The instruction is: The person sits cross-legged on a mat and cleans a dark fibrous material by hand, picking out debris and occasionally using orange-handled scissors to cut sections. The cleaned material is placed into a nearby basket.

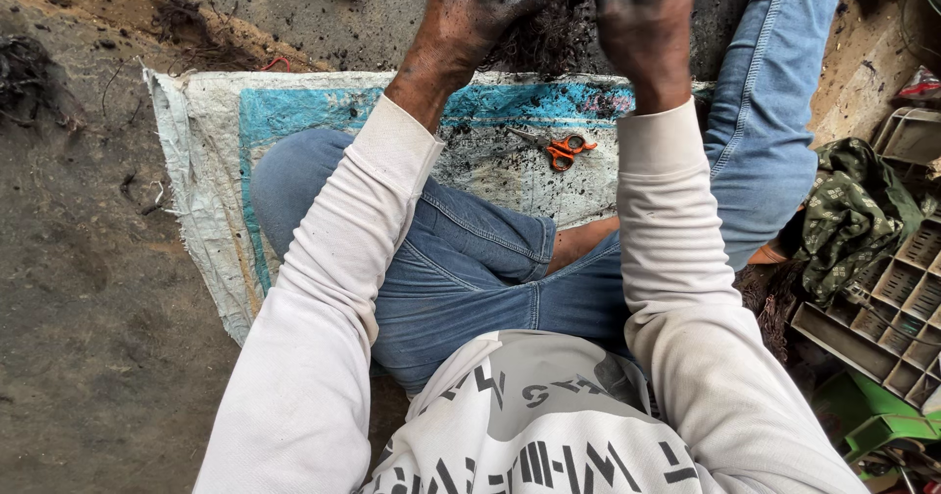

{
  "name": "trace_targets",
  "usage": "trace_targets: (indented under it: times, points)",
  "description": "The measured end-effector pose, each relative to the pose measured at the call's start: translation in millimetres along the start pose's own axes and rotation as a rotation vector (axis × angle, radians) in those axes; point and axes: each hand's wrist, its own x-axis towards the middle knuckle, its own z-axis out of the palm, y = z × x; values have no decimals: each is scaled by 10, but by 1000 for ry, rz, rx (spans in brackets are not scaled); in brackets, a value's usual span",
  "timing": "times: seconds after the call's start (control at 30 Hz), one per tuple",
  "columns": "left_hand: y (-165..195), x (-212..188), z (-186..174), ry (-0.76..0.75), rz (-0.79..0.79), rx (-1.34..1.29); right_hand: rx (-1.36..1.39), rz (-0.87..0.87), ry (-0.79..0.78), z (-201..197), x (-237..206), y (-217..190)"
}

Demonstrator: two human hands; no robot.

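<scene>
Two soiled hands are raised together at the top of the head view, and between them a dark clump of roots and fibres point(539, 24) is held. The left hand point(470, 14) is clenched on the left of the clump, fingers curled over its top; the right hand point(642, 19) is closed on its right side, the back of the hand turned to the camera. Both grips are grasping the same tangle, which hangs above the far edge of the woven sack point(216, 190) spread on the ground.

Judged from this hold, the tangle is best worked apart a little at a time — the pull kept short and even, so that strands are loosened and not snapped, and so that crumbs are dropped onto the sack, not the bare ground. The fingertips are hidden in the mass, so the exact pinch cannot be told.

Both forearms are stretched forward and upward, wrists near each other, elbows spread wide over the folded knees in blue jeans point(470, 269). The white sleeves point(323, 288) are pushed back just short of the wrists. Orange-handled scissors point(559, 147) lie untouched on the sack below the hands — well apart from either grip.
</scene>
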Motion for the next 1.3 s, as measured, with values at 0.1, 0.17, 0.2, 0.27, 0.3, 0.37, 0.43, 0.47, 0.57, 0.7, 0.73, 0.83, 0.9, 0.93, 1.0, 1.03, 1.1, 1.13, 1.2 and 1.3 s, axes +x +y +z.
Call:
trace_targets:
  times: [0.1, 0.17, 0.2, 0.27, 0.3, 0.37, 0.43, 0.47, 0.57, 0.7, 0.73, 0.83, 0.9, 0.93, 1.0, 1.03, 1.1, 1.13, 1.2, 1.3]
  points:
    - [-2, 6, -33, -16, 10, 87, 158, 257, 44, -62, -46, 16]
    - [-13, 15, -53, -16, 14, 69, 227, 310, 20, -129, -78, 28]
    - [-21, 21, -62, -24, 56, 126, 263, 332, 8, -167, -87, 36]
    - [-31, 12, -87, -34, 130, 240, 208, 321, -16, -211, -105, 44]
    - [-36, 5, -100, -55, 219, 380, 181, 317, -29, -219, -110, 45]
    - [-49, -7, -117, -97, 404, 663, 194, 359, -8, -227, -124, 42]
    - [-64, -36, -130, -16, 697, 1136, 208, 370, 5, -219, -139, 41]
    - [-75, -49, -132, 31, 844, 1372, 214, 362, 7, -215, -146, 45]
    - [-121, -54, -108, -94, 76, 148, 339, 374, 35, -201, -161, 75]
    - [-168, -67, -114, -25, 566, 973, 96, 47, -156, -189, -171, 144]
    - [-175, -71, -106, -5, 593, 1092, 327, 174, -82, -189, -179, 152]
    - [-168, -75, -74, -4, 572, 1026, 657, 429, 40, -201, -185, 152]
    - [-149, -75, -22, -10, 461, 675, 389, 431, -29, -217, -173, 139]
    - [-137, -71, 11, -3, 371, 420, 60, 183, -84, -229, -158, 134]
    - [-110, -77, 79, 35, 198, -47, -588, -322, -192, -233, -122, 132]
    - [-98, -79, 115, 61, 121, -261, -333, -152, -169, -210, -119, 127]
    - [-74, -81, 152, 74, 24, -522, 174, 186, -112, -157, -121, 125]
    - [-65, -88, 163, 63, 5, -570, 97, 125, -98, -135, -129, 125]
    - [-45, -107, 163, 71, -30, -629, -52, 4, -72, -111, -137, 128]
    - [-16, -144, 151, 102, -42, -613, -224, -135, -152, -127, -117, 146]
